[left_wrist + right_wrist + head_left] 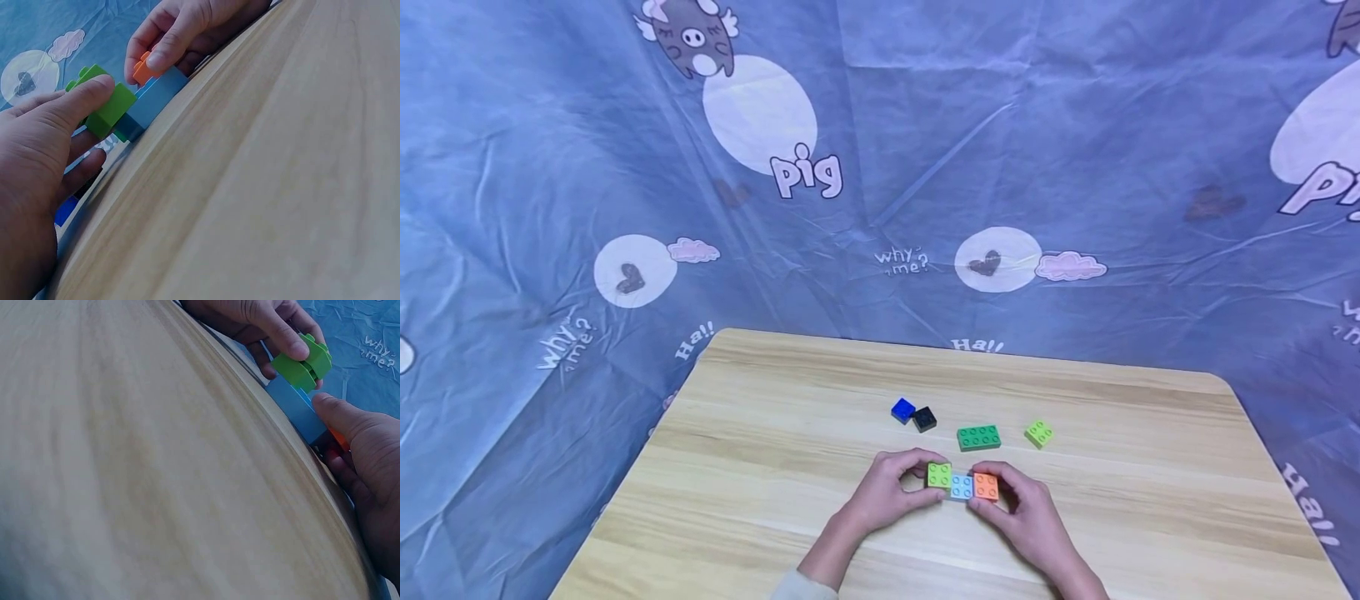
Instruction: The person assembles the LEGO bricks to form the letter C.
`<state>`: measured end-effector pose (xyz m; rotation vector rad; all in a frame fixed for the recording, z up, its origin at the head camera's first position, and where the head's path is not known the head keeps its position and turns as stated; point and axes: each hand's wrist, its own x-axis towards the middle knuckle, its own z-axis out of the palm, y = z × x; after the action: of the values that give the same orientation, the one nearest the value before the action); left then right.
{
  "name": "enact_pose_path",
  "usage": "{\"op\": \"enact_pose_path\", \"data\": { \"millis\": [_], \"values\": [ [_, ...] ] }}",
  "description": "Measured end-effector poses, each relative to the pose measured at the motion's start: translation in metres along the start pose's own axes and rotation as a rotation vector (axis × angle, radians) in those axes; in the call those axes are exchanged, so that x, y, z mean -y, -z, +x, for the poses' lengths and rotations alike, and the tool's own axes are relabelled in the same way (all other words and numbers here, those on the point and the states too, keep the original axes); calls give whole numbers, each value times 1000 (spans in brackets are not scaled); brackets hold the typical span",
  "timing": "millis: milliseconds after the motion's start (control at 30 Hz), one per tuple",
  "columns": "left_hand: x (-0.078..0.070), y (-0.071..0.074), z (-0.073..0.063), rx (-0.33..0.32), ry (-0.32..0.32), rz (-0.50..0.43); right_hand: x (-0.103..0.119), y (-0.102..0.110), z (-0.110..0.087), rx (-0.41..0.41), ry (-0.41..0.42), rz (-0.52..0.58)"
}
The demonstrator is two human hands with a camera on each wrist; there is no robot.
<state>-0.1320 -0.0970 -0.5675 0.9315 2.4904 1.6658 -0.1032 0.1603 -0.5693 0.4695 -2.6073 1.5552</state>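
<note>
One light blue brick (961, 487) forms the middle of a three-piece row near the six o'clock side of a wood-grain table (737, 467), with a person's hands closing in from both ends. At its nine o'clock end, the left hand (887, 493) pinches a lime brick (939, 476) between thumb and fingers. At its three o'clock end, the right hand (1032, 518) grips an orange brick (986, 487) between thumb and fingers, the thumb tip lying near the seam with the light blue piece. Seen from the left wrist, the lime brick stands higher than the light blue brick and overlaps its near end; whether the studs are locked together cannot be told. Nor can it be told whether the row rests fully on the wood.

Four loose bricks lie beyond the row. A dark green brick (978, 437), longer than the others, is just past it, between twelve and one o'clock from the light blue brick. A second lime piece (1040, 433) lies turned at an angle at two o'clock. Near eleven o'clock, a black brick (924, 418) lies close beside a blue brick (903, 410), corner to corner. A pale sleeve (805, 586) covers part of the left forearm. Past the table's twelve o'clock edge hangs a creased blue cloth (925, 167), printed with cartoon pigs, clouds and lettering.
</note>
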Motion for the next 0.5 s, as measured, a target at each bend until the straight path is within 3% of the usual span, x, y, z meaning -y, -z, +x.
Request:
{"op": "enact_pose_path", "data": {
  "millis": [333, 500],
  "values": [
    [-2, 2, 0, 3, -23, 66, 0, 1, 1, -11, 31, -38],
    [-3, 2, 1, 4, -68, 146, 1, 1, 1, -1, 12, -29]
  ]
}}
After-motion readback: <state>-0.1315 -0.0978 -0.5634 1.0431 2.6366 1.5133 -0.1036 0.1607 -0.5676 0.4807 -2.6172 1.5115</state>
